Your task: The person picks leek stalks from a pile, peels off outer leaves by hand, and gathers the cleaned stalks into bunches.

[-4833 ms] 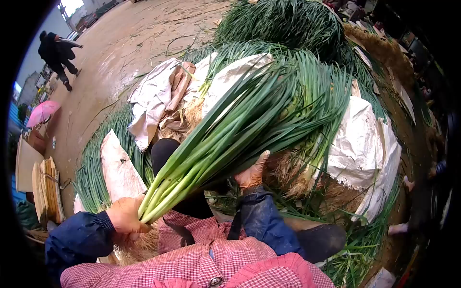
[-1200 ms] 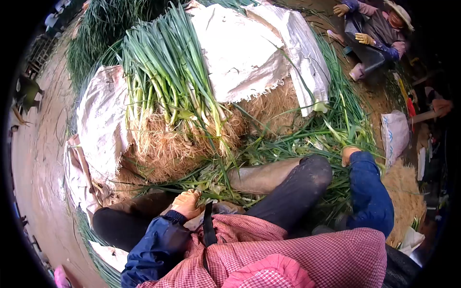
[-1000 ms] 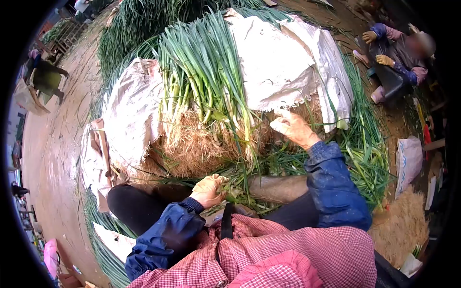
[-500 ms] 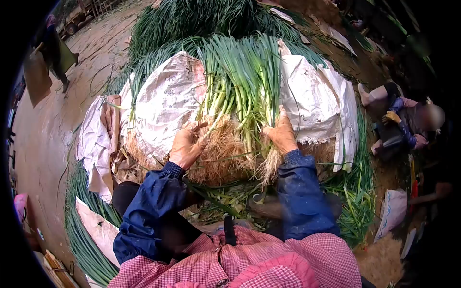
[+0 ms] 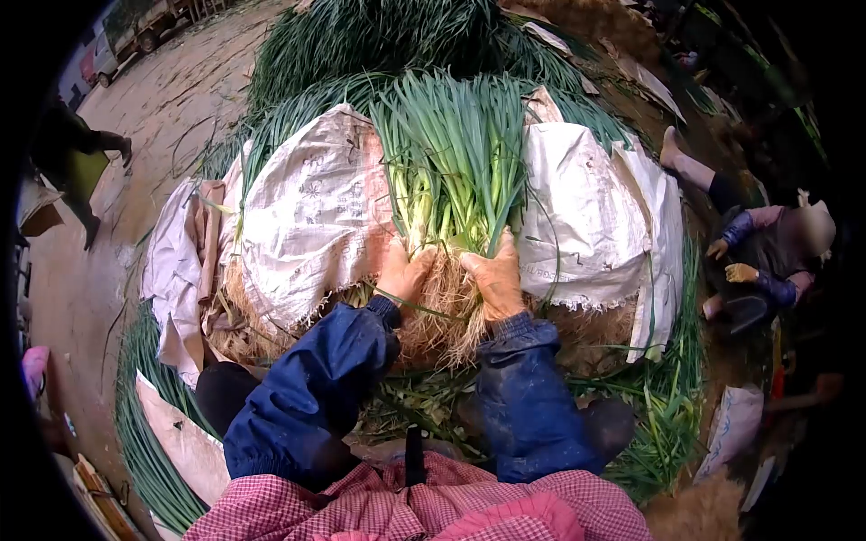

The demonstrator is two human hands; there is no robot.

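**Rooted green bunch (image 5: 460, 149) clasped from both sides between sacks**

The bunch is flanked closely by a printed white sack (image 5: 311, 216) on the left and a second white sack (image 5: 582, 216) on the right. Behind its leaf tips, a dark green heap (image 5: 379, 50) is piled. Loose leaves (image 5: 419, 401) are strewn below the forearms, and at the far right a seated co-worker (image 5: 785, 252) is seen well apart.

The bunch is laid in the middle of the pile, leaves pointed away and pale roots (image 5: 442, 320) turned toward the wearer. Its base is grasped by the fingers of the left hand (image 5: 404, 275) and the right hand (image 5: 492, 278), thumbs in front. The whole is set out on brown open ground (image 5: 194, 122), where a truck (image 5: 144, 32) is parked at the upper left.

The fingertips are partly hidden by stalks, and how many stalks are held cannot be told. A standing person (image 5: 77, 158) is cut off by the dark left edge; the far right is lost in shadow.
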